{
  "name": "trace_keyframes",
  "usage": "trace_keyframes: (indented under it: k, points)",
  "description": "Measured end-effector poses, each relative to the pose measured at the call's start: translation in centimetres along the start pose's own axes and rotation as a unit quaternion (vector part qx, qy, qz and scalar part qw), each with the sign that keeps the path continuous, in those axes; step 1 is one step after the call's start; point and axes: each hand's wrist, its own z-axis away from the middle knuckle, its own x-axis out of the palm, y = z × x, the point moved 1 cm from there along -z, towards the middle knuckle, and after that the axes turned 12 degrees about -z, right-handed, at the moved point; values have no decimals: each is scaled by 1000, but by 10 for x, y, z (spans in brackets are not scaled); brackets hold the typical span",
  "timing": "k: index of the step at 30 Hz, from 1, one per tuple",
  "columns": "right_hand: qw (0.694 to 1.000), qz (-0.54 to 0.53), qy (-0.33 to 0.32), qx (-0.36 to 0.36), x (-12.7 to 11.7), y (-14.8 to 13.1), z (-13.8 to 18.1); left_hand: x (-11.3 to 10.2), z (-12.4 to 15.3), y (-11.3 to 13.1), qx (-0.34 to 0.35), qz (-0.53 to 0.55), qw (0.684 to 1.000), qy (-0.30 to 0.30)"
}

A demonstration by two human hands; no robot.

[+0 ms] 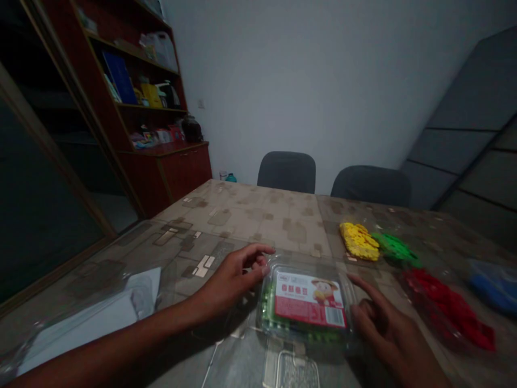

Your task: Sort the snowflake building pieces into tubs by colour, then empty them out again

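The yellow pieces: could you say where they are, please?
Head view: yellow pieces lie right of centre on the table, beside the green pieces.

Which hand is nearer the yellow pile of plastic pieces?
Right. The right hand lies in front of the yellow pile; the left hand lies left of the clear plastic box.

Clear plastic box point(306, 323), red-and-white label point(310, 303) on top, green pieces point(268, 317) inside, flat on table point(250, 215)

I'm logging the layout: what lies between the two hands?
In the head view, a clear box with a red label sits between the left hand and the right hand.
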Motion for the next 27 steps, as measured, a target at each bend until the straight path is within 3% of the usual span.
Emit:
trace_keyframes:
  k: [7,16,20,23,27]
  points:
    - [996,74,-43,35,7,17,-8,13,-6,-12,-17,-49,998,35]
    - [997,-53,-2,53,17,1,-10,14,-7,-22,-10,-90,995,47]
    - [996,-68,-7,57,16,9,-11,19,-6,-31,-53,-22,998,41]
    - [994,-73,-35,68,17,17,-9,25,-3,-36,-106,35,994,5]
    - [995,-74,-39,59,22,25,-4,29,5,-37,-98,86,991,-35]
